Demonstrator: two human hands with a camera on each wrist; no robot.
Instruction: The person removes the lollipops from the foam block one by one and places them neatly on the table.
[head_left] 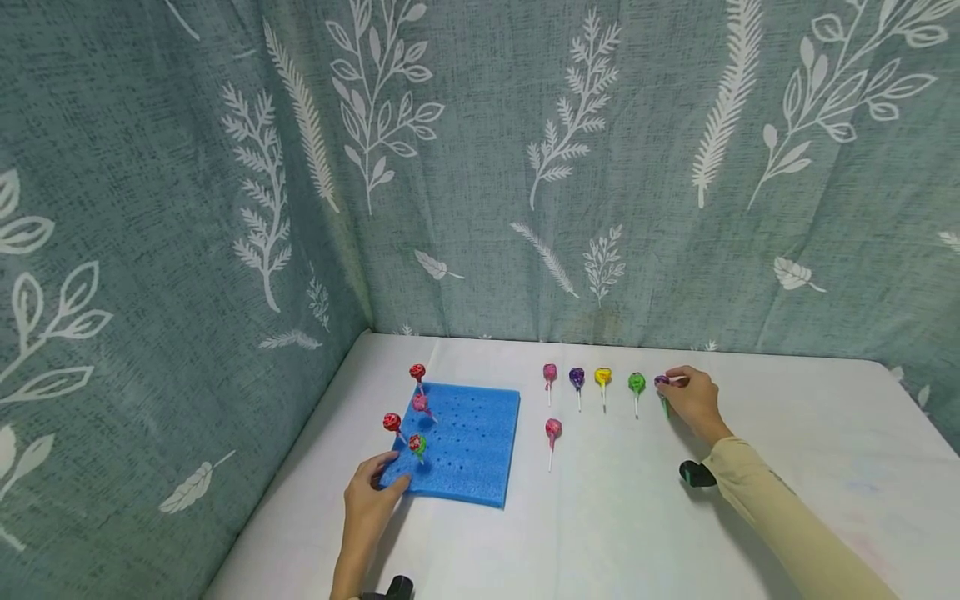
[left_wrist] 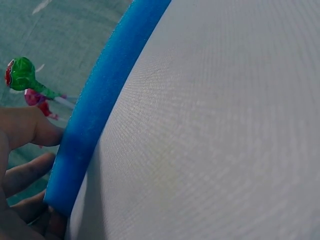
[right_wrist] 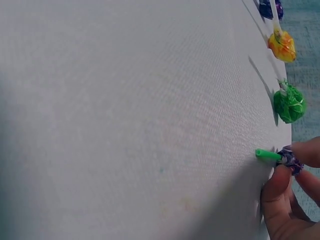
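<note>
At the right end of a row of lollipops, my right hand (head_left: 694, 402) pinches a purple lollipop (right_wrist: 292, 161) by its wrapped head between thumb and fingers. Its green stick (right_wrist: 268, 154) points away from the hand, close over the white table. My left hand (head_left: 372, 498) grips the near left corner of a blue foam board (head_left: 480, 442), thumb on one side and fingers on the other. Several lollipops stand upright along the board's left side, among them a green-and-red lollipop (head_left: 417, 444), a pink lollipop (head_left: 420, 403) and a red lollipop (head_left: 392, 422).
On the white table (head_left: 600, 517) lie a pink lollipop (head_left: 550, 372), a dark purple one (head_left: 577, 378), a yellow one (head_left: 603, 377) and a green one (head_left: 637, 382) in a row. Another pink lollipop (head_left: 553, 429) lies nearer. A patterned curtain (head_left: 480, 167) hangs behind.
</note>
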